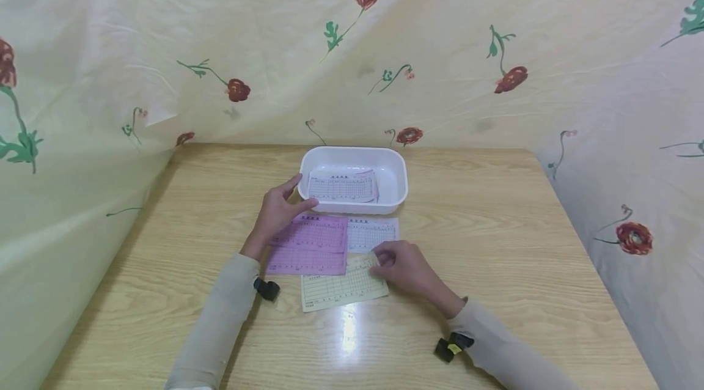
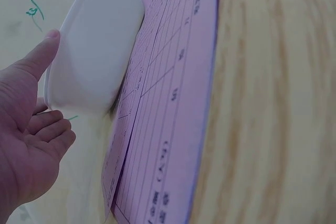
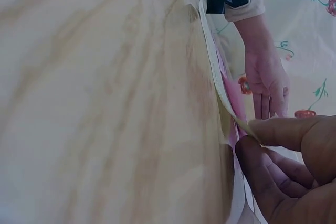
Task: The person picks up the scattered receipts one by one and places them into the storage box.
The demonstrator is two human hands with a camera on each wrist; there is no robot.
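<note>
Yellow form corner pinched by right hand; left hand released, fingers straight, touching white tray above pink form.

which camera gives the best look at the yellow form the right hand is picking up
The head view: the yellow form lies whole on the table, with the right hand pinching its far right corner. The right wrist view shows only its lifted edge between the fingertips. The left wrist view does not show it.

Left hand flat, fingers straight — right hand fingers pinched together.
</note>
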